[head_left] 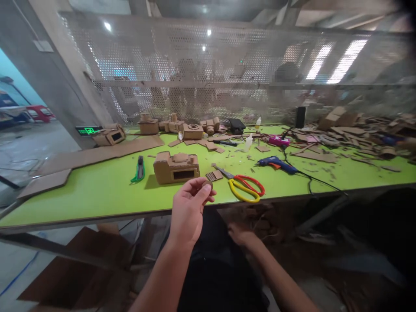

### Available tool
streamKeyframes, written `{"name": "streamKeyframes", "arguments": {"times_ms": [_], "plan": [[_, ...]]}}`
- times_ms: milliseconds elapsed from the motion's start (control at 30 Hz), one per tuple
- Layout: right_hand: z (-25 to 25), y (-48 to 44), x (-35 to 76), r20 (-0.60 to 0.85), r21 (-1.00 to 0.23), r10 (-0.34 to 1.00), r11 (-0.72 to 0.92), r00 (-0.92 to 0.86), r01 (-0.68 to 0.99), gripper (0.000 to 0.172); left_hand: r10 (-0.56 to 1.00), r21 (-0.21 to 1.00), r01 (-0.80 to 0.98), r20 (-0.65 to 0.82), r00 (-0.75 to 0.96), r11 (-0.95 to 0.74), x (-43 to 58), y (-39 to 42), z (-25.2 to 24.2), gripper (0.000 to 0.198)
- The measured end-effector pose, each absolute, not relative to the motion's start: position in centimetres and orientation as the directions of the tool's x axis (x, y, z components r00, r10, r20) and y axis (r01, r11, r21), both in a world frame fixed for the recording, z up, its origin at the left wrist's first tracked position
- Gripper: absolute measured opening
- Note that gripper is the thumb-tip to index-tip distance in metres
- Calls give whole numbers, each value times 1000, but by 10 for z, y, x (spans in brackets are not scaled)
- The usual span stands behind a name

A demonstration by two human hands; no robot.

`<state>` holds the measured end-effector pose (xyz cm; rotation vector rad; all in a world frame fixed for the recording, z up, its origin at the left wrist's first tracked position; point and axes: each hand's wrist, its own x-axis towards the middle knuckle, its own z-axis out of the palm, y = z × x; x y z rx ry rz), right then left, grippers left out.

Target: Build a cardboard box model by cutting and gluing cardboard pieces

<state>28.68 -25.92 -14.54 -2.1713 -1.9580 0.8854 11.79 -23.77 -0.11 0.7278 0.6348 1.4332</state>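
My left hand (191, 206) is raised at the table's front edge. Thumb and fingers pinch a small round cardboard disc (208, 184), partly covered by the fingertips. Just behind it stands a cardboard camera model (177, 168) with a dark rectangular opening facing me. A corrugated cardboard scrap (214, 175) lies to the right of the hand, touching or close to scissors (242, 184) with red and yellow handles. Below the table edge, my right hand (241, 234) rests by my dark-clothed leg. Its fingers are dim and blurred, so their pose is unclear.
A green utility knife (139, 170) lies left of the model. On the right is a blue glue gun (277, 164) with a trailing black cord. More cardboard models (193, 131) line the back. Cardboard scraps (347, 132) pile up at right; a long cardboard strip (97, 156) lies left.
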Motion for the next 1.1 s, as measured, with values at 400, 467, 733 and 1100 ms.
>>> {"name": "streamKeyframes", "arguments": {"times_ms": [400,467,733,1100], "plan": [[32,-304,261,249,-965,955,232,161,121,21,983,837,-546,80,163,23,124,-261,15,24],[27,-297,261,228,-973,964,222,137,59,19,981,849,-527,88,175,17,125,-259,11,25],[12,-285,264,134,-988,987,141,91,-65,22,980,851,-523,49,192,60,131,-251,0,24],[7,-276,274,132,-991,990,133,-45,22,19,942,776,-578,-63,330,254,131,-249,2,28]]}}
